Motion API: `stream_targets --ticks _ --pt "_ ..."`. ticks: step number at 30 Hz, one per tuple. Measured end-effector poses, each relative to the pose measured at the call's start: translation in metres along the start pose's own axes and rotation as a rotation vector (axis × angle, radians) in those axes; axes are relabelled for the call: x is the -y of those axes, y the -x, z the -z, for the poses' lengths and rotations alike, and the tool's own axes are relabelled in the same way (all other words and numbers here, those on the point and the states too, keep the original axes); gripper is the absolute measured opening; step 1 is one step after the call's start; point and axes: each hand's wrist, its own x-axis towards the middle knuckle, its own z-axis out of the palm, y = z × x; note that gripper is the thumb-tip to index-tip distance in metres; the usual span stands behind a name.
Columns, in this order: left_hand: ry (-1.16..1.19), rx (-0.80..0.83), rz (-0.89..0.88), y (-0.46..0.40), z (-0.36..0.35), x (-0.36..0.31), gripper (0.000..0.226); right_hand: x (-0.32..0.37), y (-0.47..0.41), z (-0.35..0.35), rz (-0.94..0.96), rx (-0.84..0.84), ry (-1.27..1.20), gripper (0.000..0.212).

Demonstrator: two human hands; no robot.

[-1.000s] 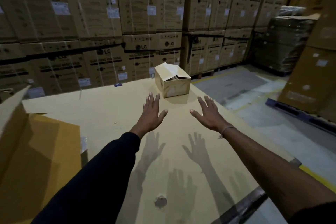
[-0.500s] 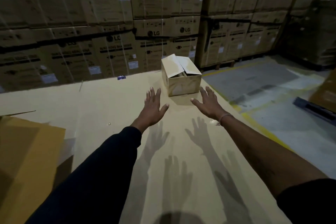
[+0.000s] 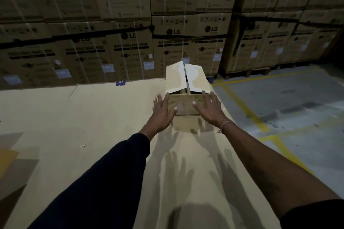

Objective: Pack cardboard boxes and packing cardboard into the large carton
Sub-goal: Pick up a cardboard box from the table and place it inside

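A small cardboard box [image 3: 187, 80] with two loosely folded top flaps sits at the far right of a big flat cardboard surface [image 3: 93, 117]. My left hand [image 3: 162, 110] reaches to the box's near left corner, fingers spread and straight. At the near right corner my right hand [image 3: 209, 108] is spread the same way, its fingertips up at the box's top edge. Neither hand curls round the box. The folded edge of a large carton [image 3: 9, 163] shows at the far left.
Stacked washing-machine cartons [image 3: 130, 24] form a wall just behind the surface. To the right the surface ends and drops to a grey concrete floor [image 3: 288, 108] with yellow lines. A wooden pallet [image 3: 247, 72] carries the right-hand stack.
Both hands have moved forward from mid-surface to the small box's near corners. The view has moved closer and the large carton has slid nearly out of frame at left.
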Motion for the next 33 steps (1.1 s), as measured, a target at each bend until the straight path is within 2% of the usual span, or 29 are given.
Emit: stream_targets --ticks 4,10,15,19,26,33 --pt "0.015 -0.040 0.023 -0.058 -0.012 -0.004 0.072 -0.015 -0.058 0.000 0.013 0.009 0.041 0.080" --pt "0.079 -0.109 0.160 -0.150 -0.020 0.004 0.069 -0.024 -0.151 -0.006 -0.106 -0.008 0.043 0.072" --pt "0.230 -0.009 0.251 -0.210 -0.023 0.031 0.086 -0.035 -0.200 -0.023 -0.154 -0.006 0.111 0.074" --pt "0.145 -0.067 0.259 -0.224 -0.040 0.053 0.090 -0.037 -0.207 -0.040 -0.163 -0.109 0.223 0.074" --pt "0.223 -0.042 0.251 -0.195 -0.033 0.059 0.097 -0.031 -0.170 -0.043 -0.163 -0.115 0.131 0.068" --pt "0.188 -0.108 0.278 -0.051 -0.023 0.053 0.089 -0.009 -0.042 -0.056 -0.115 -0.099 0.040 0.077"
